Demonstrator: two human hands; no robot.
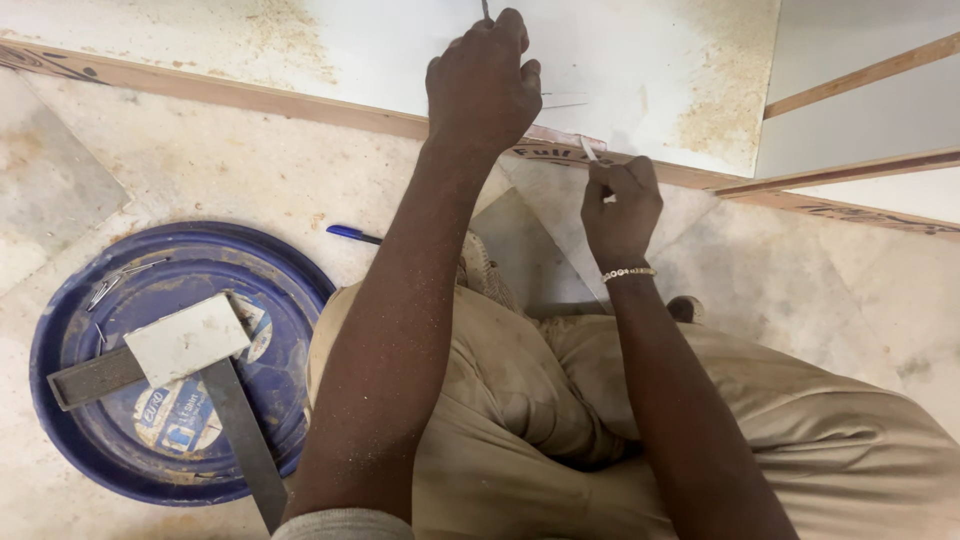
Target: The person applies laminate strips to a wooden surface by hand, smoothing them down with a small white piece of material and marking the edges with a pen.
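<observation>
Two hands at work on one white board on a workshop floor.

Seen from the head camera: the left hand (484, 85) has its fingers closed on a thin metal tool on the white board (620, 70); the right hand (620, 205) pinches one small nail (589, 149) at the board's edge. Nearby lie one blue pen (350, 233) and one blue lid (165, 365) carrying one try square (170, 365) and loose nails (115, 285).

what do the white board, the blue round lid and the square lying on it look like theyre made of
White board: seems a laminated wood panel, smooth white face over a brown edge, dusted with sawdust. Blue round lid: probably painted metal or plastic, glossy, scuffed, dirty. Square: likely steel, dull grey flat blades. The left hand presses on the board.
</observation>
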